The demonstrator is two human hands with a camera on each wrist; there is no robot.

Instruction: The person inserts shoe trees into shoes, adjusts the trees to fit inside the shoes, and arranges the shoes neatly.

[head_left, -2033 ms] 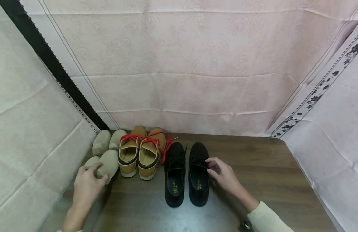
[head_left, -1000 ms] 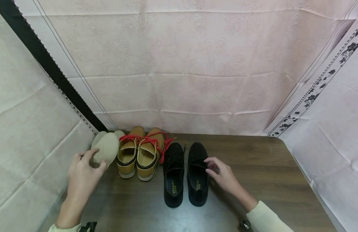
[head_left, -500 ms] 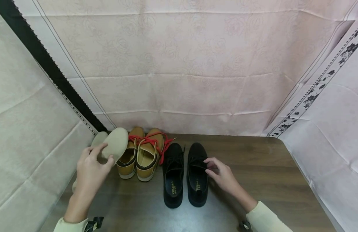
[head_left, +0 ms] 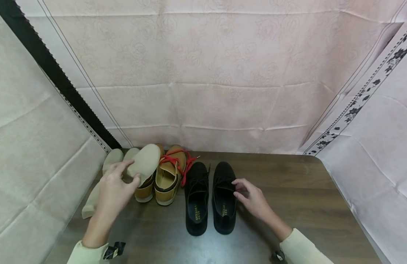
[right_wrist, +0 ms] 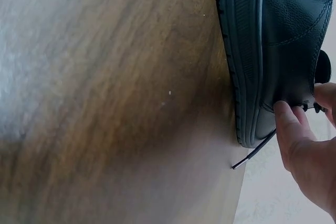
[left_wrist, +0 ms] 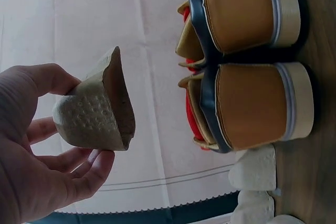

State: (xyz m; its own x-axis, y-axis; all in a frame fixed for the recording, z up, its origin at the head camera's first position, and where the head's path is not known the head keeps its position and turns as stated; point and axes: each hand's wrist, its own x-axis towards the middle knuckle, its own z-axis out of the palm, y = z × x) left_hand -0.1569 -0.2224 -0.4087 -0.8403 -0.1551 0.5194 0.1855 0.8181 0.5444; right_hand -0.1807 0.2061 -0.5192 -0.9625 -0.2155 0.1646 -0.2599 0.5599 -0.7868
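Note:
My left hand (head_left: pixel 115 189) pinches a pale moulded-pulp shoe insert (head_left: pixel 146 161) by its edge, thumb on one side and fingers on the other. In the left wrist view the insert (left_wrist: pixel 92 111) is a hollow toe-shaped shell. The head view has it over the left tan shoe (head_left: pixel 144 192), hiding most of that shoe. Beside it stands the right tan shoe (head_left: pixel 167 179) with red laces. My right hand (head_left: pixel 252 198) holds the side of the right black shoe (head_left: pixel 224 205) near its laces. The left black shoe (head_left: pixel 196 205) stands alongside.
More pale inserts lie at the left: one by the wall (head_left: pixel 113 158), another just behind the held one (head_left: pixel 130 153), a third nearer the front (head_left: pixel 91 203). Cloth-covered walls (head_left: pixel 203 73) close in the back and sides of the brown wooden surface (head_left: pixel 272 165).
My left hand has lifted one insert from the group at the left and carried it rightward over the left tan shoe. The right hand and black shoes stay put.

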